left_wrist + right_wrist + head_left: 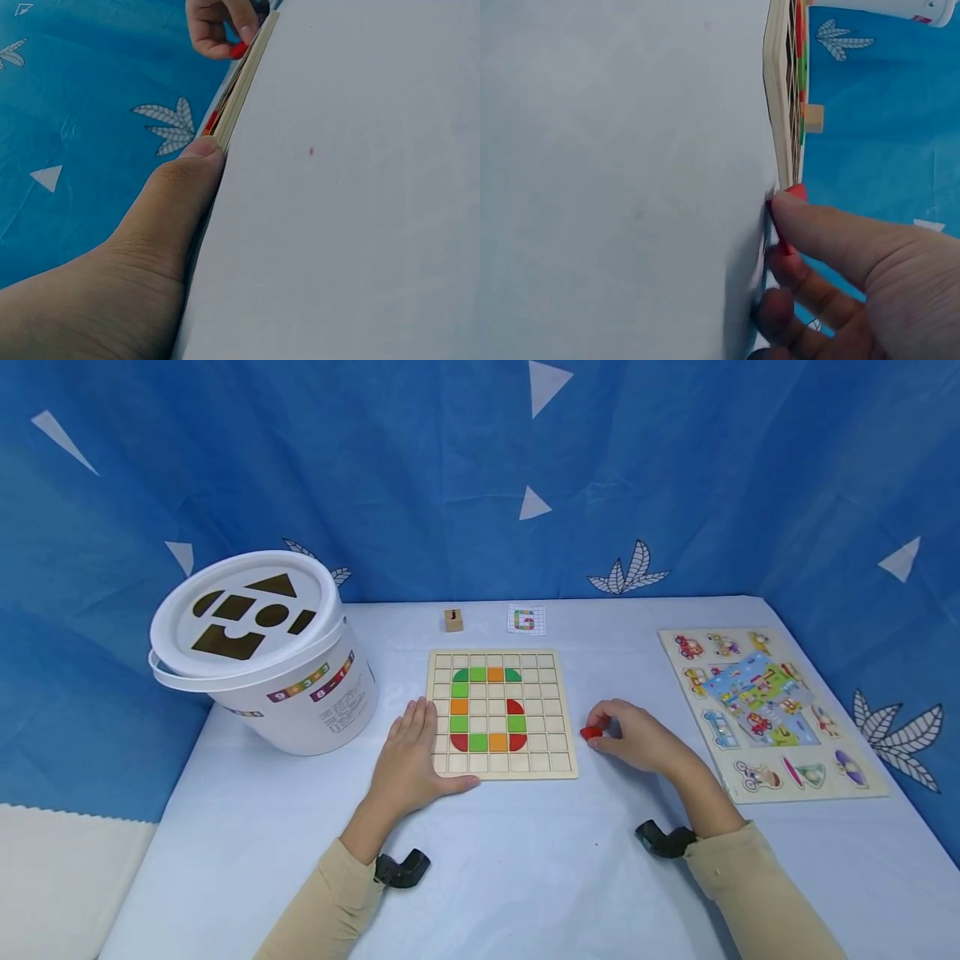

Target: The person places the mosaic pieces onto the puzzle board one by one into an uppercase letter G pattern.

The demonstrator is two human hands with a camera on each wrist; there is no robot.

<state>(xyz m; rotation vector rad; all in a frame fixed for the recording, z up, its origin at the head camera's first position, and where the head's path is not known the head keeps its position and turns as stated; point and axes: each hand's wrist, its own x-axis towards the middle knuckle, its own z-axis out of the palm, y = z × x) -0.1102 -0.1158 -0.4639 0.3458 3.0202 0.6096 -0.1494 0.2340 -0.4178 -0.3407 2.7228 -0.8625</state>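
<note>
A wooden grid board (558, 710) lies mid-table with green, orange and red tiles set in a G-like shape. My left hand (411, 756) rests flat against the board's left front corner, thumb along its front edge (191, 176). My right hand (637, 739) sits on the table just right of the board and pinches a small red tile (592, 732) between thumb and fingers (810, 225). The red tile (796, 193) is close to the board's right edge (778, 112).
A white shape-sorter bucket (262, 652) stands at the left. A small wooden cube (453, 620) and a pattern card (526, 619) lie behind the board. A vehicle peg puzzle (765, 706) lies at the right. A blue backdrop hangs behind.
</note>
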